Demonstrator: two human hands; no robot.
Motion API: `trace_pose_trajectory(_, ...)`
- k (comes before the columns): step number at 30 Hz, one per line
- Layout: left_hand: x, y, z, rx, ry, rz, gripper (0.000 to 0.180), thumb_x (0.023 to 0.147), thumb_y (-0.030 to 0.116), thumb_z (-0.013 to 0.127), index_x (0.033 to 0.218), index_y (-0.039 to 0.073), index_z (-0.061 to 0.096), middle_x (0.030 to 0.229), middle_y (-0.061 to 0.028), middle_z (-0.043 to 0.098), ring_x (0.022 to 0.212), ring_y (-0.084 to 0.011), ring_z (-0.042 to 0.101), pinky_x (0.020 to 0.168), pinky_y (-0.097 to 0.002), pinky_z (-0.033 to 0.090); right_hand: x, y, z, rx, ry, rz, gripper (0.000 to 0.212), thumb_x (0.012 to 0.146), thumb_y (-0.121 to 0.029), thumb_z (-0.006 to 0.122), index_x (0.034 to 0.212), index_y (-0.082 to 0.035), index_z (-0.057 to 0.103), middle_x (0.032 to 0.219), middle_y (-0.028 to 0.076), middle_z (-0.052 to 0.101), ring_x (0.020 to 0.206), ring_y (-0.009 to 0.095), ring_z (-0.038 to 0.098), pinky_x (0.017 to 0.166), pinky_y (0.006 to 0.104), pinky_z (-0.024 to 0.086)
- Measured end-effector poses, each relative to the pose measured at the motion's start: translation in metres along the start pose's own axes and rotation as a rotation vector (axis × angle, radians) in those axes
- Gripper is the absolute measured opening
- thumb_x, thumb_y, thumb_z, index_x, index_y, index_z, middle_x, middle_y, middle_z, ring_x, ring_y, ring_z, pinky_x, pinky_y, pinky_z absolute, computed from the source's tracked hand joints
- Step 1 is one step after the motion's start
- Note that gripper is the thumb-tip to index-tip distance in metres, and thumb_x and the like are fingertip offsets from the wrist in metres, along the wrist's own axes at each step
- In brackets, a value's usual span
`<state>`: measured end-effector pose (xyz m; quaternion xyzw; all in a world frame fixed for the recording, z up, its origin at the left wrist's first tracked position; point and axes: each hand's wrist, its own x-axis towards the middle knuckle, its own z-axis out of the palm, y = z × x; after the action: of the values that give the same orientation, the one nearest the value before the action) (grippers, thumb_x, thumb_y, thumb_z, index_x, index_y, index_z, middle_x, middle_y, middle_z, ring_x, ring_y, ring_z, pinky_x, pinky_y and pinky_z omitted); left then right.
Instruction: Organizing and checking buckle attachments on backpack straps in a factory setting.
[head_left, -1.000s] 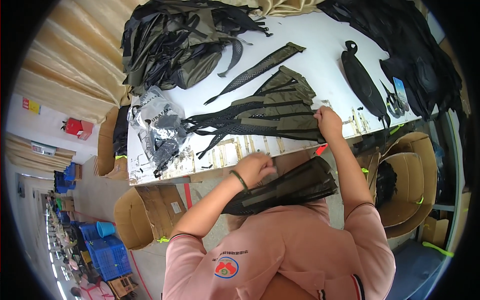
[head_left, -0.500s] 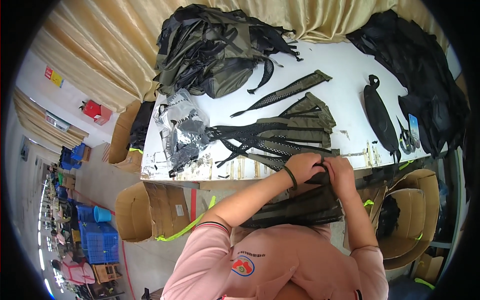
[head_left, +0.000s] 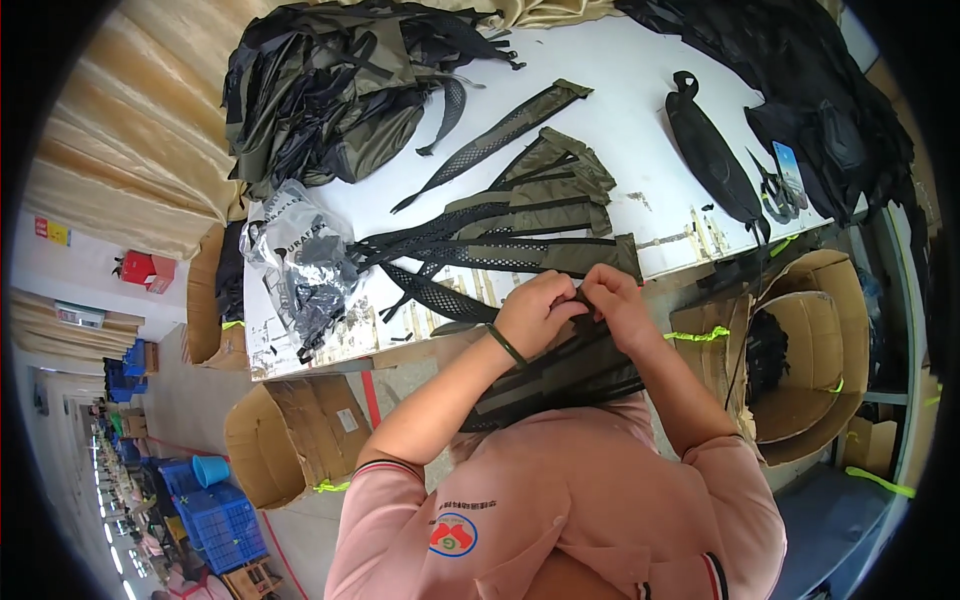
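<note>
At the table's near edge, my left hand and my right hand come together, thumbs and fingers pinched on a dark olive mesh strap. The small part between the fingertips is mostly hidden. Below them, dark olive and black strap fabric lies across my lap. Just beyond my hands, several olive straps with black mesh fan out on the white table, their narrow ends bunched at the left. One more mesh strap lies apart, farther back.
A clear plastic bag with dark parts sits left on the table. Behind it is a pile of olive-black bags. A black padded piece, scissors and black fabric lie right. Cardboard boxes stand below.
My view has shifted, so the table and its things appear farther left and higher. My hands stay together at the strap, now a little closer to the body, with the right fingers raised slightly.
</note>
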<state>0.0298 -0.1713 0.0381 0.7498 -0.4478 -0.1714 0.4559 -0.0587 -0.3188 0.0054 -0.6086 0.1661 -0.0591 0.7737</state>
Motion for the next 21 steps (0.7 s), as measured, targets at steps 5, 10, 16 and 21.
trace_pose_trajectory(5,-0.005,0.001,-0.003,-0.163,0.017,-0.047,0.012,0.077,0.007,0.068,0.083,0.002,0.058,0.07,-0.0067,0.051,0.061,-0.02,0.052,0.057,-0.0307,0.041,0.001,-0.008,-0.005,0.147,0.074,0.095,0.007,0.082,-0.011,0.053,0.077,-0.008,0.057,0.058,-0.004,0.046,0.05,0.006,0.041,0.045,0.0227,0.032)
trace_pose_trajectory(10,-0.011,-0.012,-0.025,-0.62,0.054,-0.293,0.012,0.082,0.001,0.063,0.094,-0.001,0.063,0.076,0.0023,0.053,0.069,-0.0078,0.051,0.065,-0.0233,0.042,-0.003,-0.014,-0.015,0.226,-0.205,0.222,0.011,0.087,-0.016,0.059,0.09,-0.005,0.061,0.082,0.0,0.061,0.073,0.008,0.054,0.066,0.0232,0.043)
trace_pose_trajectory(16,-0.003,-0.011,-0.036,-0.427,0.046,-0.024,0.013,0.087,-0.002,0.056,0.098,-0.001,0.061,0.087,-0.0018,0.055,0.084,-0.01,0.053,0.076,-0.0227,0.042,-0.013,-0.008,0.004,0.487,-0.484,0.142,0.023,0.087,-0.019,0.065,0.102,-0.005,0.057,0.097,0.004,0.062,0.085,0.012,0.06,0.075,0.0293,0.05)
trace_pose_trajectory(21,-0.005,0.012,-0.047,-0.347,-0.159,-0.223,0.019,0.088,0.008,0.06,0.104,0.0,0.058,0.088,-0.0037,0.062,0.082,-0.0094,0.057,0.075,-0.0248,0.046,-0.009,-0.005,0.002,-0.07,-0.182,-0.099,0.013,0.088,-0.006,0.058,0.101,-0.004,0.055,0.082,0.001,0.059,0.065,0.01,0.056,0.057,0.0249,0.046)
